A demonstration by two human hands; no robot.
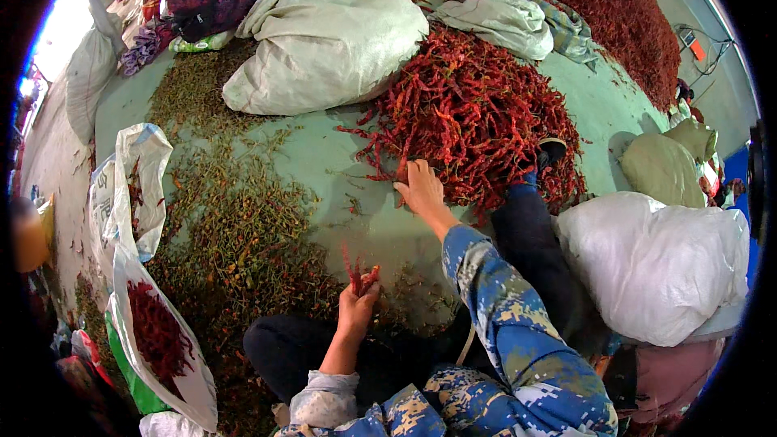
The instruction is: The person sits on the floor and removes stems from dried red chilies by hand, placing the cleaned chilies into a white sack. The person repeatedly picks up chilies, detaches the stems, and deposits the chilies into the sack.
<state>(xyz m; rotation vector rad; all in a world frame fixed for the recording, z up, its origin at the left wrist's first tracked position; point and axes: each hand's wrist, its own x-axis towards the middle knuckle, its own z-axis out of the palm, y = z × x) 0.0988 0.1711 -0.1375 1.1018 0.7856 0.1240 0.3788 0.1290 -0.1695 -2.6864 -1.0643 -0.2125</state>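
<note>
Low in front of my body, my left hand point(357, 308) is closed around a few dried red chili peppers point(359, 278) whose tips stick up past the fingers. My right hand point(421, 189) reaches forward to the near left edge of a large heap of red chilies point(467, 115). Its fingers touch the chilies there; whether they grip one is hidden by the back of the hand. Between my hands lies green floor point(352, 224). A wide spread of stems and dry scraps point(243, 230) covers the floor to the left of my left hand.
Behind the heap slumps a big white woven sack point(334, 42). Open bags point(206, 397) at the left hold dark red chilies point(158, 331). A full white sack point(649, 261) stands at the right. My shoe point(551, 149) rests against the heap. A huge chili mound point(607, 24) rises behind.
</note>
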